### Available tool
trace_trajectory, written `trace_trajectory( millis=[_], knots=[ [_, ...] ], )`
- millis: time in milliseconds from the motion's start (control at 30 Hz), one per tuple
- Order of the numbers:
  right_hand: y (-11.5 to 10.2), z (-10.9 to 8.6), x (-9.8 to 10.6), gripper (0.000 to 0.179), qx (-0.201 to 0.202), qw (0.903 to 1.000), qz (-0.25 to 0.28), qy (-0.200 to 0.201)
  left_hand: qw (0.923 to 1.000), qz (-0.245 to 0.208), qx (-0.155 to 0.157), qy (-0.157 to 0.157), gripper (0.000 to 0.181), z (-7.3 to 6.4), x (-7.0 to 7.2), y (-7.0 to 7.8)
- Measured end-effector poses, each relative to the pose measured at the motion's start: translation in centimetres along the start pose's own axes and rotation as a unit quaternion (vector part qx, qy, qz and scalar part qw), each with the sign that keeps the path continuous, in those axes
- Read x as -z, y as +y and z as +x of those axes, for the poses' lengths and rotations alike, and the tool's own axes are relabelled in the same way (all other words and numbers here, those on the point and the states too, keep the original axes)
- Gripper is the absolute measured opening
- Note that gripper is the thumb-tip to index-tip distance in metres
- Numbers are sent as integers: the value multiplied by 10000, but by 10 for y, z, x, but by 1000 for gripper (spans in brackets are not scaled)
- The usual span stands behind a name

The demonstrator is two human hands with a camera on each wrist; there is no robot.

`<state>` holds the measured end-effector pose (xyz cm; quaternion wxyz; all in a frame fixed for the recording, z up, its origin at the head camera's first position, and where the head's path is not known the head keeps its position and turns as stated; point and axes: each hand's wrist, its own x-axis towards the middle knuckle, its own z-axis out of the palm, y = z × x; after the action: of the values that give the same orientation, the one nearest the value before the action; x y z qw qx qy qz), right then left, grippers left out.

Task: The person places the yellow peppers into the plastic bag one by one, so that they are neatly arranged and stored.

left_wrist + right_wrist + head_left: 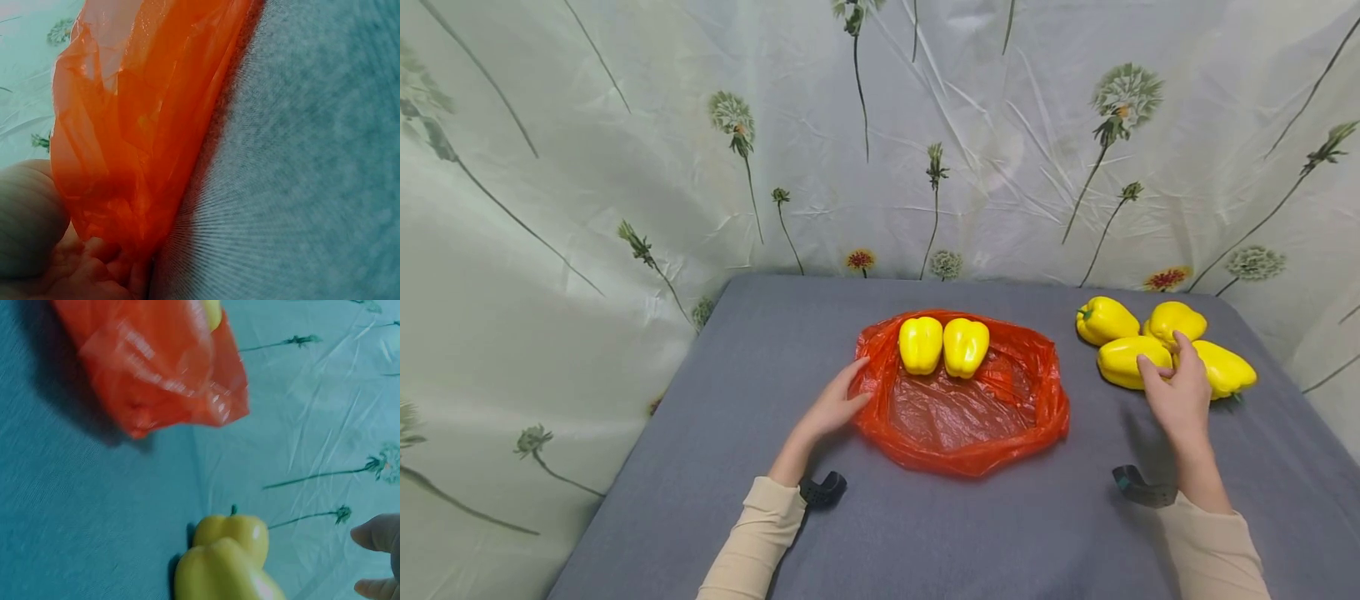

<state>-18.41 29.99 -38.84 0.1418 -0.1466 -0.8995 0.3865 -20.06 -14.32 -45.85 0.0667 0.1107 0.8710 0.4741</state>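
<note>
Two yellow peppers [921, 346] sit far left in the red bag [970, 461]; we see the left hand [833, 405] touching its rim, the right hand [1182, 398] hovering by four peppers [1129, 364], bench [775, 333] right, fingers apart on both!

Right hand [1183, 402] cut off by right-wrist view's edge; print [161, 380] on red bag [958, 461] blurred.

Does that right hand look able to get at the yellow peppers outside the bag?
Very likely yes: the right hand is right by the loose yellow peppers, nothing visible blocks its way, and the red bag sits apart from them.
</note>
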Motion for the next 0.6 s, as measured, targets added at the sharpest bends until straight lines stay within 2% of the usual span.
trace_trajectory(
  millis=[600],
  knots=[
    [32,19,-13,70,-813,9947,-408,-486,9998,85,159,-7,61,0,-1,-2]
  ],
)
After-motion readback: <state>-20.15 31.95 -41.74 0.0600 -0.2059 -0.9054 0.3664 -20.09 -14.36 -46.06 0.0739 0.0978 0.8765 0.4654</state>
